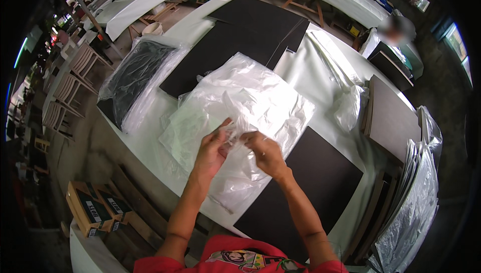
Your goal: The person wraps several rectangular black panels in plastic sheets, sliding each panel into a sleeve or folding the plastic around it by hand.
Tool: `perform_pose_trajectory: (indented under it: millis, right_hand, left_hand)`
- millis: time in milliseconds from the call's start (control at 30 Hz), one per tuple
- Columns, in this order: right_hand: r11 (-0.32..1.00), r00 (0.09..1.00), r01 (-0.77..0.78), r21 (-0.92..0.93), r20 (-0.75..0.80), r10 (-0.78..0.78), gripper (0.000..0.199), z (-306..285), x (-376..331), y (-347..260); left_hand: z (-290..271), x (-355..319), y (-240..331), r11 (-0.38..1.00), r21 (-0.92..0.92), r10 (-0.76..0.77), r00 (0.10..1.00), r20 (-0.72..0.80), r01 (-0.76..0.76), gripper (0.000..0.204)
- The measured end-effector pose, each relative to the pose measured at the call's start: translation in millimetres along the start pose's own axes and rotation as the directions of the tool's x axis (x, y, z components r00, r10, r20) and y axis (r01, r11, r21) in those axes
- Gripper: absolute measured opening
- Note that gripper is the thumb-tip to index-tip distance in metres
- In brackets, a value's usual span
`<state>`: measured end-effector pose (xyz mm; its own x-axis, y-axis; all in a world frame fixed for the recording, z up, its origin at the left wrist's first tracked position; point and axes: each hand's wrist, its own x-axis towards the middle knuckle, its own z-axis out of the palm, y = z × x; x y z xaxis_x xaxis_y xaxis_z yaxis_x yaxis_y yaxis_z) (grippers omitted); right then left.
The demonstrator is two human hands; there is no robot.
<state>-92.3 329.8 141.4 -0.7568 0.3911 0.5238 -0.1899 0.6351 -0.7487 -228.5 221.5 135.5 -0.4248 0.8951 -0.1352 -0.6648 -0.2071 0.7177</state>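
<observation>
A pile of clear plastic bags point(280, 102) lies on the white-covered table in front of me. Over its near part, my left hand point(213, 150) and my right hand point(264, 152) pinch the edge of one thin bag, which rises in a crumpled peak between them. The fingers of both hands are curled, and the right ones are slightly blurred. Flat black boards point(250, 27) lie beyond the pile. Another black board point(315, 188) lies beside my right forearm.
A bagged black board stack point(135, 72) sits at the table's left edge. Grey boards point(393, 117) and plastic-wrapped sheets point(411, 213) stand at the right. Cartons point(95, 208) are at the lower left, white chairs point(72, 87) farther off. A person point(393, 37) is at the far right.
</observation>
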Motion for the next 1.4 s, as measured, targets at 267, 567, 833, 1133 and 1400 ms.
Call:
perform_pose_trajectory:
  millis: [267, 567, 833, 1133, 1400]
  right_hand:
    - [0.639, 0.895, 0.048, -0.768, 0.318, 0.314, 0.028, 27, -9, 121]
    - [0.444, 0.807, -0.345, -0.827, -0.019, 0.591, 0.013, -13, 8, 179]
    - [0.977, 0.993, 0.022, -0.211, 0.115, 0.003, 0.024, -73, -1, -58]
    - [0.901, 0.985, 0.011, -0.434, 0.162, 0.065, 0.029, -131, -130, -193]
    - [0.827, 0.991, 0.057, -0.56, 0.135, 0.023, 0.029, -154, -214, -253]
  left_hand:
    - [-134, -112, 189, 0.696, 0.48, 0.688, 0.686, -0.236, -0.534, 0.05]
    - [-92, -206, 229, 0.214, 0.898, 0.894, 0.448, -0.021, -0.385, 0.063]
    - [24, -77, -2, 0.91, 0.214, -0.394, 0.902, 0.177, 0.355, 0.072]
    - [124, -120, -76, 0.82, 0.141, -0.524, 0.628, 0.575, 0.554, 0.048]
    - [182, -186, -107, 0.727, 0.172, -0.599, 0.49, 0.634, 0.665, 0.038]
